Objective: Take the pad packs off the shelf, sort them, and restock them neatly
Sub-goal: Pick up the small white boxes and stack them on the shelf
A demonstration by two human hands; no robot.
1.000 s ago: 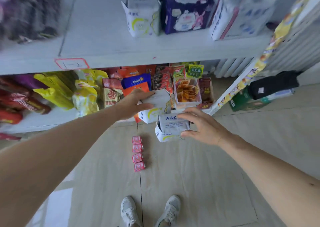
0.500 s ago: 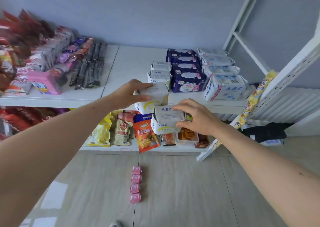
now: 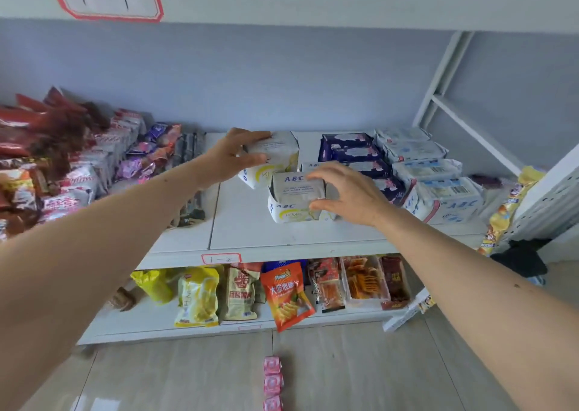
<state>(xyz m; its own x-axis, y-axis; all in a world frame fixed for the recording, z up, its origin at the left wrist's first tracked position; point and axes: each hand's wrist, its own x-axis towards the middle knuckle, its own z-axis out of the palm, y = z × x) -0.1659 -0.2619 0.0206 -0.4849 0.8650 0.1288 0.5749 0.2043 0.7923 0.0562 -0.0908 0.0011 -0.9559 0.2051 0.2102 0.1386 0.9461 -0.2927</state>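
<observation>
My left hand (image 3: 233, 155) grips a white ABC pad pack (image 3: 275, 157) with a yellow arc, over the middle shelf (image 3: 250, 222) toward the back. My right hand (image 3: 347, 191) pinches a second white ABC pad pack (image 3: 294, 197) by its right end, just in front of the first and low over the shelf board. To the right lie dark purple pad packs (image 3: 347, 146) and a row of white-and-blue pad packs (image 3: 438, 191). Whether either held pack touches the shelf I cannot tell.
Snack bags (image 3: 62, 166) crowd the shelf's left part. Below, the lower shelf holds chip bags, an orange one (image 3: 286, 294) hanging over the edge. A strip of pink packets (image 3: 272, 382) lies on the floor. A white slanted shelf upright (image 3: 542, 197) stands at right.
Both hands rose from near the lower shelf and carried the two white packs up and back over the middle shelf. The view tilted up from the floor to the shelf.
</observation>
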